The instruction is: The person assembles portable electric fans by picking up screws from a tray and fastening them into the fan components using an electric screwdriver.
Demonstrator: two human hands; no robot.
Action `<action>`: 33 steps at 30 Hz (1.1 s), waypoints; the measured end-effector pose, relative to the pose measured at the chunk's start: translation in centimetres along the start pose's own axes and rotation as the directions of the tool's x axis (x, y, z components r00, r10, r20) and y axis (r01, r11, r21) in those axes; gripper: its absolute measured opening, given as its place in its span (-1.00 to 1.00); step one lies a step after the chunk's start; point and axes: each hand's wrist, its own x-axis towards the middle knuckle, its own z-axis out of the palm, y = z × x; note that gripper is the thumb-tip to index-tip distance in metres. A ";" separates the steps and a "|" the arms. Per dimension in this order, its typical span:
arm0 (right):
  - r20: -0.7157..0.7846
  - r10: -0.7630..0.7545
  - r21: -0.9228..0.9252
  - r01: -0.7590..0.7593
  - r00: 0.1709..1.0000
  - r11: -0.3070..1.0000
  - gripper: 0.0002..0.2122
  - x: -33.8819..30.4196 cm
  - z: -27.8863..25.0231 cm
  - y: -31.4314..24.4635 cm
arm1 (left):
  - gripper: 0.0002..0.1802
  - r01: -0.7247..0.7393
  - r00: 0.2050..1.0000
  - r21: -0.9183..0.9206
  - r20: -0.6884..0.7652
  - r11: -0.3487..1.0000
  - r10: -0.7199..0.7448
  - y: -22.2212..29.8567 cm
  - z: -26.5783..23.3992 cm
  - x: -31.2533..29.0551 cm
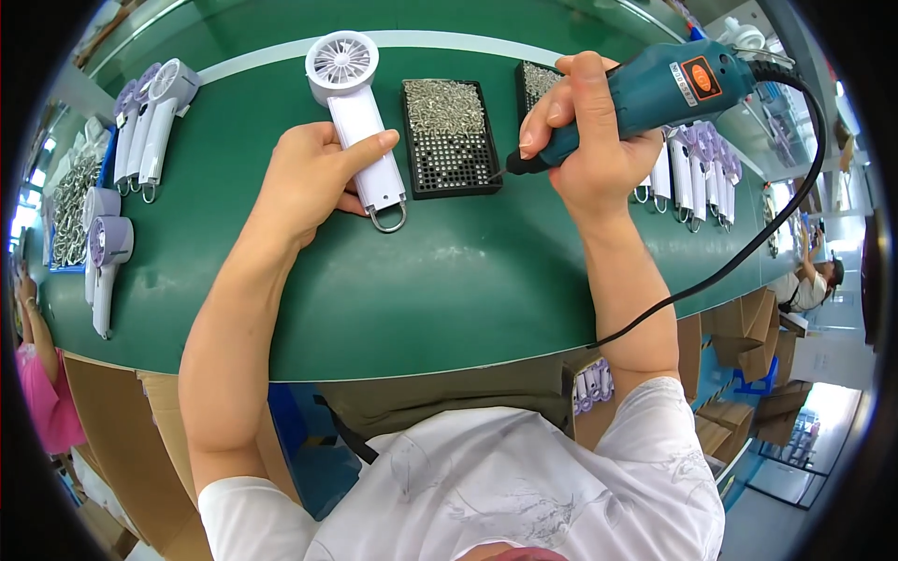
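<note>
My left hand is closed round the handle of a white handheld fan, thumb across its front. The fan's round grille points away from me, and a metal loop hangs at its near end. In my right hand is a teal electric screwdriver with a black cord, gripped around its body. Its bit reaches down to the near right corner of a black screw tray. Loose screws heap over the tray's far half, while single ones sit in holes in the near half.
Several white and purple fans lie at the left and right. A second black tray stands partly behind my right hand. A blue bin of metal loops is at far left. Cardboard boxes and other people are around the green table.
</note>
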 end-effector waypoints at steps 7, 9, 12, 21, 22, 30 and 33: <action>0.036 -0.033 -0.094 0.036 0.999 0.995 -0.82 -0.1 -0.1 0.4 | -0.51 -0.012 1.000 0.005 0.002 1.000 0.012 -0.2 0.0 0.0; 0.039 -0.032 -0.097 0.035 0.999 0.995 -0.83 -0.1 -0.1 0.5 | -0.51 -0.013 1.000 0.003 0.001 1.000 0.013 -0.2 0.1 0.0; 0.052 -0.010 -0.043 0.012 0.999 0.999 -0.85 -0.1 -0.1 0.5 | -0.52 -0.022 1.000 -0.005 0.002 1.000 0.022 -0.1 0.1 -0.1; 0.122 0.015 -0.067 -0.006 0.992 0.998 -0.87 -0.3 0.7 0.2 | -0.51 0.038 0.997 -0.046 0.072 0.998 -0.035 -0.3 1.0 -0.6; 0.099 0.009 -0.062 -0.002 0.995 0.998 -0.87 -0.3 0.5 0.2 | -0.51 0.039 0.996 -0.050 0.084 0.998 -0.034 -0.3 1.1 -0.7; 0.055 -0.085 0.236 0.070 0.995 0.969 -0.80 -1.2 1.8 -2.2 | -0.48 0.049 0.991 -0.042 0.125 0.998 -0.044 -0.7 1.2 -0.8; 0.105 -0.078 0.300 0.043 0.991 0.953 -0.80 -2.4 3.1 -2.5 | -0.47 0.039 0.993 -0.043 0.114 0.998 -0.033 -0.7 1.2 -0.9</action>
